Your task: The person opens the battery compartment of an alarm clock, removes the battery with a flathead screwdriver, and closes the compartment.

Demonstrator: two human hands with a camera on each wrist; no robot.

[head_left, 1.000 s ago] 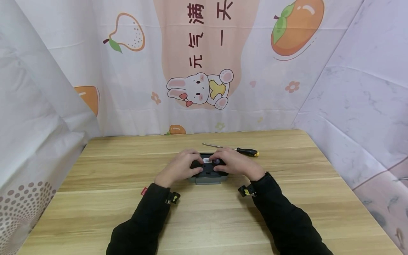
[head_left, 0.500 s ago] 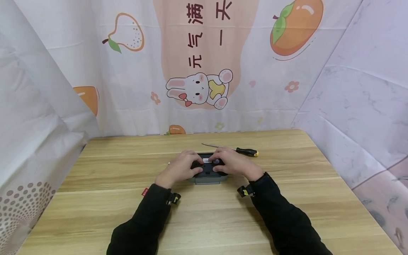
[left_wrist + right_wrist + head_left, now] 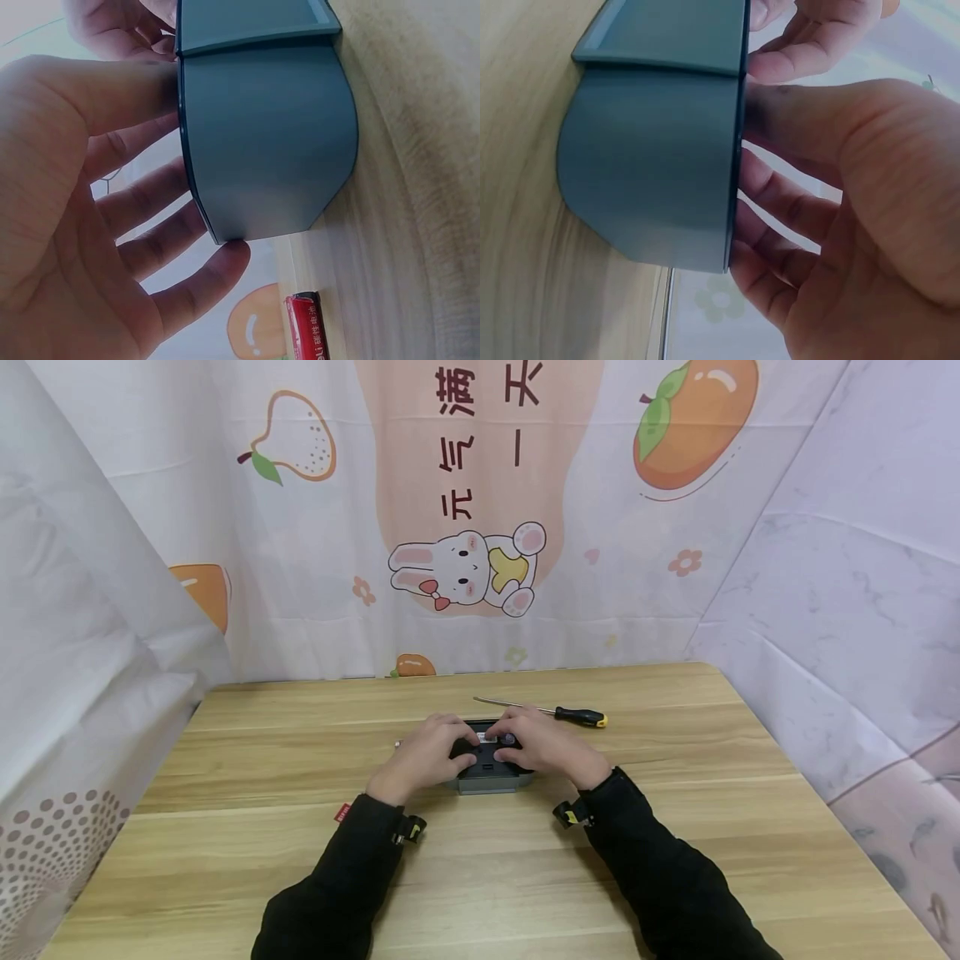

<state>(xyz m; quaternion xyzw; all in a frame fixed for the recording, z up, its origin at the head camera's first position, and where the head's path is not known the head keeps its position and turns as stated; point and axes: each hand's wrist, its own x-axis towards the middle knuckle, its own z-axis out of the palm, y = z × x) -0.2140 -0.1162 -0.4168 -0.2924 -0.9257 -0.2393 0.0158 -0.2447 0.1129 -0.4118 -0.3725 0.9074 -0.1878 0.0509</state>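
Note:
A grey boxy device (image 3: 487,783) lies on the table with its black face (image 3: 489,771) upward, a white barcode label (image 3: 487,737) on that face. My left hand (image 3: 423,756) holds the device from the left, thumb and bent fingers on the black face. On the opposite side my right hand (image 3: 551,745) holds it likewise, its thumb and index finger near the middle of the face. In the left wrist view, fingertips touch the edge of the grey casing (image 3: 262,135). The right wrist view shows the other end of the casing (image 3: 652,157) with fingertips along its edge.
Behind the device lies a screwdriver (image 3: 581,717) with a black and yellow handle. A red battery (image 3: 306,326) lies beyond the left hand. The wooden table (image 3: 262,760) ends at a printed curtain (image 3: 315,568) at the back.
My right hand has slid slightly left over the black face. The left hand stays almost in place, with a small shiny end now showing beside it. The screwdriver has not moved.

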